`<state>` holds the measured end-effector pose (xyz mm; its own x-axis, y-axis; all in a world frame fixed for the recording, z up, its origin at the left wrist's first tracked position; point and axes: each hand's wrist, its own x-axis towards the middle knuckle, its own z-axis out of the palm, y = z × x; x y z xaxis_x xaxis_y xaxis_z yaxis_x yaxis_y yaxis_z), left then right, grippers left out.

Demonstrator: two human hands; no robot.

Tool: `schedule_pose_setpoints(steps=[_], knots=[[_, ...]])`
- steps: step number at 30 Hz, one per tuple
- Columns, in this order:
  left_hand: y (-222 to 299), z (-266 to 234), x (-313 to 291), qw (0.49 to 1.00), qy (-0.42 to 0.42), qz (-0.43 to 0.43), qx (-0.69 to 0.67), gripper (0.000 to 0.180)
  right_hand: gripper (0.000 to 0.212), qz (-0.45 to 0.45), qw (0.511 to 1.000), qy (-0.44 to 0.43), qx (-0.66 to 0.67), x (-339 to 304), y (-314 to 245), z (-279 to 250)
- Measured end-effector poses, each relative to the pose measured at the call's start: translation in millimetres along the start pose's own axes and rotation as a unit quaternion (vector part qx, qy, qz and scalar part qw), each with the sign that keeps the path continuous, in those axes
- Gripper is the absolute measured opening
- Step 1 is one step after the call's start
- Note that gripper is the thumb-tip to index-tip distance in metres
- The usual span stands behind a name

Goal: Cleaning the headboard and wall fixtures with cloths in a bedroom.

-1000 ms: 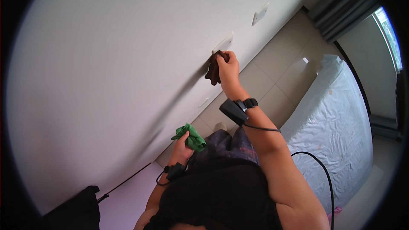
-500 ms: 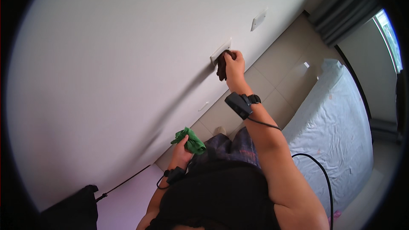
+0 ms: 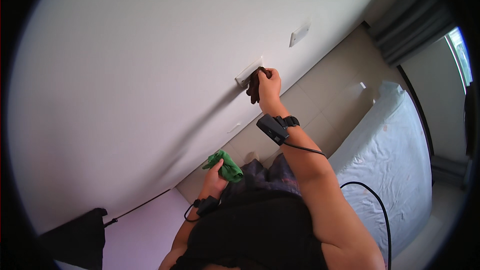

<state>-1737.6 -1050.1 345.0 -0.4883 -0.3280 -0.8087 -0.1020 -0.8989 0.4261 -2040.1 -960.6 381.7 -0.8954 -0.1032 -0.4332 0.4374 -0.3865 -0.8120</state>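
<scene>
My right hand (image 3: 270, 88) is raised to the wall, closed on a dark brown cloth (image 3: 254, 88). The cloth lies against a white wall plate (image 3: 246, 73), covering its lower right part. Part of the cloth hangs down below my fingers. Lower and to the left, in front of my body, my left hand (image 3: 214, 180) grips a bunched green cloth (image 3: 227, 167), clear of the plate. Black devices are strapped to both wrists.
A second white plate (image 3: 300, 35) sits further right on the wall (image 3: 125, 70). Tiled floor (image 3: 320, 95) runs along its foot. At right stands a bed-like form under a pale blue cover (image 3: 385, 140); a black cable (image 3: 377, 197) loops nearby. Black fabric (image 3: 77, 237) hangs at lower left.
The view has shifted slightly, so the wall plates sit a little further left. My right hand keeps the brown cloth at the plate; my left hand still holds the green cloth.
</scene>
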Motion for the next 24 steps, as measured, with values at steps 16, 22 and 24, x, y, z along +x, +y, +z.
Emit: schedule_pose_setpoints(steps=[16, 22, 24], knots=[[1, 165, -23, 0.983, -0.129, 0.092, -0.094, 0.023, 0.015, 0.026, 0.974, -0.157, -0.161, -6, -34, -90], [6, 216, -3, 0.979, -0.145, 0.099, -0.102, 0.023, 0.013, 0.075, 0.978, -0.161, -0.109, 0, -52, -141], [7, 224, 3, 0.979, -0.133, 0.101, -0.12, 0.023, 0.015, 0.04, 0.974, -0.15, -0.166, -3, -63, -155]])
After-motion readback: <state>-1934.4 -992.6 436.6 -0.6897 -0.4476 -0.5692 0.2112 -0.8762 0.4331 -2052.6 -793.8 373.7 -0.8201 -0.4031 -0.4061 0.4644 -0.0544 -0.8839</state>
